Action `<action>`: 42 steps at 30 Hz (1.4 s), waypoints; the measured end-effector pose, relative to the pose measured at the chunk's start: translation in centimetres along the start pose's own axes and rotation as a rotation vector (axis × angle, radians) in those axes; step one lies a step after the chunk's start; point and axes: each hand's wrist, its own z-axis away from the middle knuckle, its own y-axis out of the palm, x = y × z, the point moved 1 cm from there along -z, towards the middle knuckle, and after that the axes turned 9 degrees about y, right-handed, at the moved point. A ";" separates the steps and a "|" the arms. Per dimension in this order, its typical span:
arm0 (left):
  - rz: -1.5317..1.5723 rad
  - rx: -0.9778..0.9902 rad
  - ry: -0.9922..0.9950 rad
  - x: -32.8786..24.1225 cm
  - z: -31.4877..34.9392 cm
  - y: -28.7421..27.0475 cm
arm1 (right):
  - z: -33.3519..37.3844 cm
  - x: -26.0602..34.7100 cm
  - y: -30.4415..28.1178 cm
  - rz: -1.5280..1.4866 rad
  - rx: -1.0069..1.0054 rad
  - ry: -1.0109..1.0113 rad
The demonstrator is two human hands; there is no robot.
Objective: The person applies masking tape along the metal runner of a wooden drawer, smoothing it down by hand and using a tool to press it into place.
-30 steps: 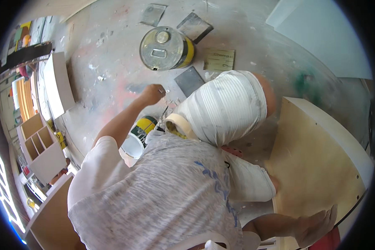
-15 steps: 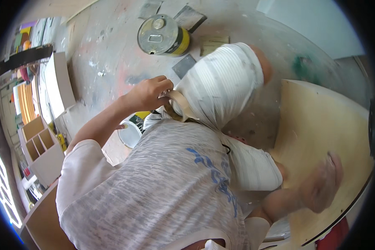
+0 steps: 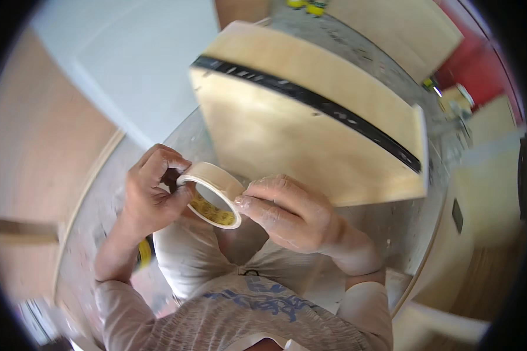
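A roll of cream masking tape [image 3: 214, 175] with a yellow printed core is held up in front of my lap. My left hand [image 3: 152, 190] grips its left side, thumb inside the ring and fingers curled outside. On the other side, my right hand [image 3: 290, 212] pinches at the outer rim with thumb and forefinger; whether it holds a tape end is too small to tell. Just beyond stands a pale plywood box [image 3: 263, 131] with a black strip [image 3: 316, 111] along its upper edge.
A large white panel [image 3: 129, 55] stands at the far left, beside a light brown board [image 3: 44, 123]. More plywood [image 3: 401, 32] leans at the back right, near a red surface [image 3: 471, 64]. Yellow containers [image 3: 307, 6] sit on the floor at the back.
My view has swung right to the plywood box. The tape roll has come up from beside my leg in my left hand, and my right hand has come in to its rim.
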 end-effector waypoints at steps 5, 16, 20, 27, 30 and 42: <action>0.164 -0.409 0.267 -2.1 -4.0 4.0 | -2.4 3.2 -6.0 0.308 -0.126 0.166; 0.465 -0.377 0.499 -3.7 -7.7 8.4 | -9.7 2.0 -12.7 0.583 0.140 -0.013; 0.542 -0.077 0.778 -2.3 -10.2 6.1 | -11.3 2.3 -14.3 0.574 0.268 0.061; -0.274 0.023 0.863 -2.9 -8.1 5.6 | -9.4 3.7 -14.1 0.785 0.494 0.355; -0.439 0.189 0.880 -1.3 -8.0 3.4 | -9.0 2.2 -15.3 0.769 0.421 0.293; -0.769 0.099 1.361 -0.5 -11.5 -1.4 | -0.5 -1.7 -21.8 0.634 0.103 0.464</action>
